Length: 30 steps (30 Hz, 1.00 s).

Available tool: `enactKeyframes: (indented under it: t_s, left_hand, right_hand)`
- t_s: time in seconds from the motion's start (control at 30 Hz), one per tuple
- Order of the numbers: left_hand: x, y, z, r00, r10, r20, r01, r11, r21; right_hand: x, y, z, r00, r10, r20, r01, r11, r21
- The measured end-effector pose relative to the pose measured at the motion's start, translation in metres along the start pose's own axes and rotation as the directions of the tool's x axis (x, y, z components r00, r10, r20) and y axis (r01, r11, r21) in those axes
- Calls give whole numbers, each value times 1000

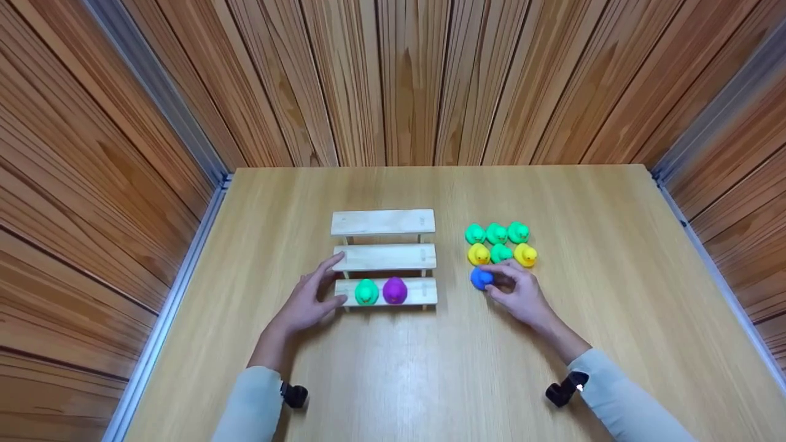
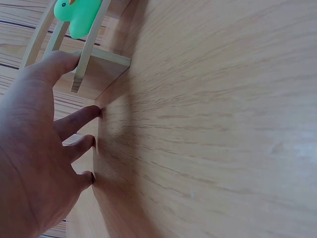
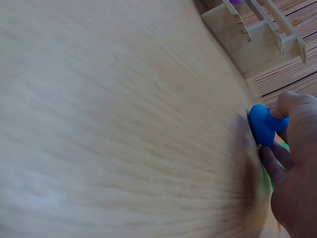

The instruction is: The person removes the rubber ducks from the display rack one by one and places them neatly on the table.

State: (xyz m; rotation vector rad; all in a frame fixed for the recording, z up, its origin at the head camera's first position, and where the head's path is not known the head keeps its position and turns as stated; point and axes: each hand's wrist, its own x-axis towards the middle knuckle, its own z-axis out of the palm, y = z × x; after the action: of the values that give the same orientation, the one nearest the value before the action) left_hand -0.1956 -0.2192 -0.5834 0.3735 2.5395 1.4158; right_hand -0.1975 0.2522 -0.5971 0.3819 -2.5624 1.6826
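Observation:
A three-tier wooden shelf stands left of the table's middle. On its lowest tier sit a green rubber duck and a purple rubber duck. My left hand is at the shelf's left end, fingers spread and thumb touching the lowest tier; in the left wrist view the lower fingers reach down beside the shelf's side. To the right, my right hand pinches a blue rubber duck between thumb and fingers, at the tabletop. Part of that duck is hidden by the fingers.
Behind the right hand, several green ducks and two yellow ducks stand in two rows on the table. Wood-plank walls enclose the back and both sides. Each sleeve carries a small black wrist camera.

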Motion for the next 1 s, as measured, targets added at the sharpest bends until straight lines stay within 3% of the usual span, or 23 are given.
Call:
enactKeyframes:
  t_s: [0.73, 1.0]
  left_hand:
    - [-1, 2, 1, 1000, -16, -4, 16, 1000, -27]
    - [-2, 1, 1, 1000, -12, 8, 13, 1000, -16]
  right_hand:
    - [1, 5, -1, 999, -40, 7, 39, 999, 38]
    - [6, -6, -8, 999, -38, 7, 38, 999, -34]
